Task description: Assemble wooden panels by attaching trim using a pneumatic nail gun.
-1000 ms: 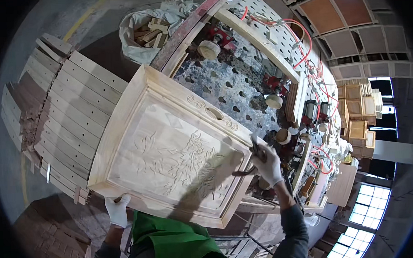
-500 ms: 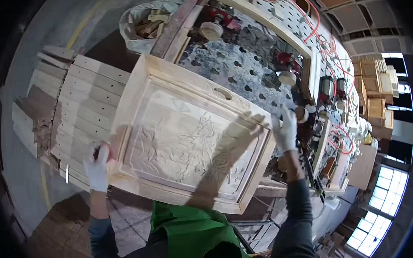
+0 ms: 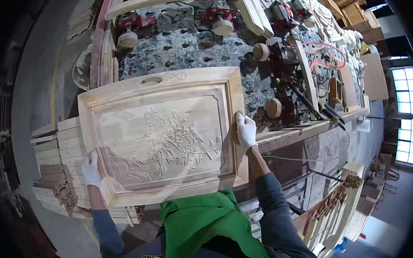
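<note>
Between my two white-gloved hands is a framed wooden panel (image 3: pixel 127 133) with carved flowers, leaves and a bird, and an oval slot in its top rail. My left hand (image 3: pixel 91 171) grips the panel's left edge, with the thumb up along the frame and the other fingers hidden. On the opposite side, my right hand (image 3: pixel 246 130) holds the right edge, thumb on top and fingers wrapped round the frame. The panel lies tilted in front of my green apron (image 3: pixel 197 223), its far side by the worktable.
Beyond the panel is a metal worktable (image 3: pixel 179 51) with keyhole-shaped holes and round-padded clamps (image 3: pixel 222 27). Stacked boards (image 3: pixel 72 150) stand at the left. Black-handled bars (image 3: pixel 327 111) and red hoses (image 3: pixel 328 52) lie at the right. More wooden parts (image 3: pixel 341 206) stand at lower right.
My right hand has gone from the panel's far right corner to its right edge and closed on it. The panel has turned level in view. A red thing at my left hand no longer shows.
</note>
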Demonstrator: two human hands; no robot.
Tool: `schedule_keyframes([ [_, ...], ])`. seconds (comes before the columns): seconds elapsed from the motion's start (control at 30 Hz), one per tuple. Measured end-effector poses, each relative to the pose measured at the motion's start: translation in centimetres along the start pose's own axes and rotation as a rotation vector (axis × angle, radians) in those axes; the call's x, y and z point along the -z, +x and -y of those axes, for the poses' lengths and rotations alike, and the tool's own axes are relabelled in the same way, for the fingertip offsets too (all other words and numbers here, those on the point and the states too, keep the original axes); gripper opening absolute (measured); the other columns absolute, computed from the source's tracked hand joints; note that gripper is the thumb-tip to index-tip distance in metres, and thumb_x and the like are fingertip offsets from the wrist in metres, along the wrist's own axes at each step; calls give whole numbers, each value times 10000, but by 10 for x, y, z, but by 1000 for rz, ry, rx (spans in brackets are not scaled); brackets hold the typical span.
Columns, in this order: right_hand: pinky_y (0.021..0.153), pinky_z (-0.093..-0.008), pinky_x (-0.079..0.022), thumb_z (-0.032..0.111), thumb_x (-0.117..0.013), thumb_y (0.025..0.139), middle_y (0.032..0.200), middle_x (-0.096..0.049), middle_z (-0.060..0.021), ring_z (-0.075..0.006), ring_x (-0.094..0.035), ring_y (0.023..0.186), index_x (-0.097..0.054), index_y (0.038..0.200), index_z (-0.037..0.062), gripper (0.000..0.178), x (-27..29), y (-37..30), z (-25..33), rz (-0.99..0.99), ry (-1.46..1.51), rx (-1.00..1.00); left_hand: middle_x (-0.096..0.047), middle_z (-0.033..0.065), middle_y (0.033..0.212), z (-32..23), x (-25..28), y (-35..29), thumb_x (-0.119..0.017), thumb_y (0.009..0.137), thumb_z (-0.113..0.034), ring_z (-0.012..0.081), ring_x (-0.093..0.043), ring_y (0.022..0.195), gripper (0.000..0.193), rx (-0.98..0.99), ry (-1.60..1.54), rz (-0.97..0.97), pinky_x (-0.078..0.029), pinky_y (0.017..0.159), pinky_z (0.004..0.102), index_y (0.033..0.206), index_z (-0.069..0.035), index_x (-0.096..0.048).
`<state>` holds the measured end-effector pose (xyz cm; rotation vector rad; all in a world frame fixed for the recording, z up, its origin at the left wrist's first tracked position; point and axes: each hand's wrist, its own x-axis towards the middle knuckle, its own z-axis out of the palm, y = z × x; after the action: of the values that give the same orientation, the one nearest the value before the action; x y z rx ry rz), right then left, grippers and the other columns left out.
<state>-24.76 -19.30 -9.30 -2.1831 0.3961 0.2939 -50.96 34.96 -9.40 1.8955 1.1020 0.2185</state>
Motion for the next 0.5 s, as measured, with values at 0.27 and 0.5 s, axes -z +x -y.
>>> schedule_keyframes([
  [0.27,641,-388,-448,334,-588,993,705,-593,-103,-228,-517,660,-594,873,-28,381,111,-42,-42,-167,295,186,-674,84,1246,-45,-9,-58,-625,1025,-370,139,-611,1122,473,88,-796,193,-445,996,237,1371,-47,-621],
  [0.5,709,-331,-443,315,-532,1030,782,-556,-58,-182,-486,723,-570,867,5,352,330,-134,-104,-310,575,120,-621,117,1369,-113,-158,-109,-549,1054,-394,219,-614,1184,549,-328,-943,997,-461,1031,324,1478,-48,-501],
])
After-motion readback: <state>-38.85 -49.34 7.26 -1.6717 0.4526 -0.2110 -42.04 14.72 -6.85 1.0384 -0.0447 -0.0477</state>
